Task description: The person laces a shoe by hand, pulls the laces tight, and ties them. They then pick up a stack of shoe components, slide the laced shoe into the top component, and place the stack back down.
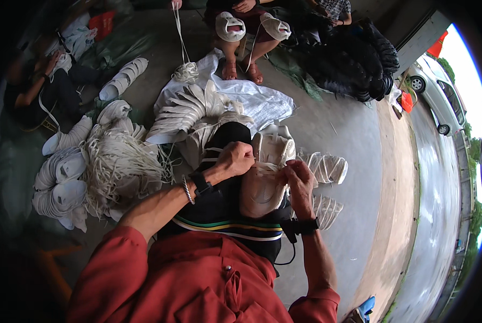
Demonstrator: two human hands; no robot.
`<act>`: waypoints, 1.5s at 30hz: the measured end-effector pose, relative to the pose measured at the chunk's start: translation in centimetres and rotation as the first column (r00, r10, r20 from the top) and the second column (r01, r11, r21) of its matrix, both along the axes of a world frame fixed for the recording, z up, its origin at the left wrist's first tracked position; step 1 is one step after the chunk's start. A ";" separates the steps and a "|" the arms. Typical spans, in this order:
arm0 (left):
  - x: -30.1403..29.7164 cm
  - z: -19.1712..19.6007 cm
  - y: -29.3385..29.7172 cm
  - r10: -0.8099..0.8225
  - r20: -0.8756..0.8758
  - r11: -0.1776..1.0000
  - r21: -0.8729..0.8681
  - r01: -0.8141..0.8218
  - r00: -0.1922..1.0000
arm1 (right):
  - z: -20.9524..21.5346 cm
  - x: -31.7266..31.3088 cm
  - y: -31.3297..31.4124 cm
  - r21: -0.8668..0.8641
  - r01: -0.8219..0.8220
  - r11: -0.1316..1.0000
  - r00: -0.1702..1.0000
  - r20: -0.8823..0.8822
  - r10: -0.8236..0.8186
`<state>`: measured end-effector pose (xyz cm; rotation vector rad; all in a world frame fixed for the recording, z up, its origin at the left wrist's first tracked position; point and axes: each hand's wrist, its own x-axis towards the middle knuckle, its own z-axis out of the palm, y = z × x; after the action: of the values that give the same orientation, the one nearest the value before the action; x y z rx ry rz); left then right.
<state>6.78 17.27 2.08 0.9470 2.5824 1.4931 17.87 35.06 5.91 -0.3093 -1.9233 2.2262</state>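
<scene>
A white shoe upper [262,192] rests on my lap, toe end toward me. White shoelace [266,169] crosses its eyelet area. From the left, my left hand [235,160] pinches the lace beside the upper, its fingers closed. On the other side, my right hand [299,180] is also closed in a pinch on the lace, close to the upper's right edge. The fingertips of both hands partly cover the lace ends. Just past my right hand, a bundle of white uppers [327,168] lies on the floor.
Loose white laces [120,159] heap at the left, beside stacked uppers [60,185]. More uppers [184,110] lie ahead near a white plastic sheet [273,103]. A person sits opposite with uppers [230,27] on the knees; another works at far left. A black pile [359,64] stands behind.
</scene>
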 end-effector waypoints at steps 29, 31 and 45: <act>-1.0 5.5 -1.5 -0.341 -0.382 0.913 -0.351 0.207 0.859 | 4.4 -5.8 1.0 0.898 0.046 0.438 0.960 -0.161 0.230; -1.7 5.7 -1.7 -0.406 -0.461 0.893 -0.383 0.236 0.789 | 1.9 -6.7 0.2 0.924 0.073 0.375 0.879 -0.238 0.414; -1.7 4.5 -2.7 -0.351 -0.473 0.936 -0.212 0.282 0.808 | 3.8 -5.9 -1.5 0.969 0.116 0.218 0.904 -0.194 0.382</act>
<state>5.08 14.62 6.57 1.8560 2.5882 1.0760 11.98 33.58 9.71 0.5206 -2.6394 0.5407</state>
